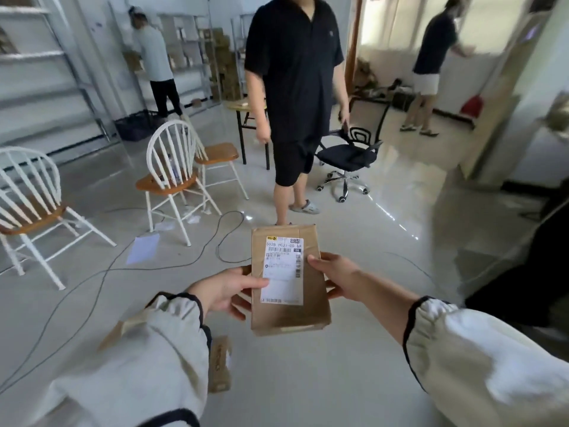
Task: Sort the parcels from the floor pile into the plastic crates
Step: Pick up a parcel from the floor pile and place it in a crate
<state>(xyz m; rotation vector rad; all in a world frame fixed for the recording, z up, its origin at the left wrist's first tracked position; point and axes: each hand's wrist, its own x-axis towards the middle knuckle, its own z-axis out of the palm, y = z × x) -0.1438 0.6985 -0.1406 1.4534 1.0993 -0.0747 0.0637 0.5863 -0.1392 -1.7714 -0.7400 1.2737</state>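
Left hand [224,292] and right hand [337,277] grasp a labelled parcel [288,312], not yet crated; a second parcel [219,365] waits at seven o'clock.

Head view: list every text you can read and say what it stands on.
"502B P021-00": top line of the white label on the brown parcel; the digits after it are unclear.
Rest of that label, with its barcodes: too small to read.
Print on the floor parcel: blurred.

- I can't read the fine print on the parcel [311,306] label [283,269]
- My right hand [335,277] has its fingers hidden behind it
- At 7 o'clock, my left sleeve [147,349] covers part of a second parcel [219,365]
- At 12 o'clock, the top edge cuts off the standing person [292,72]
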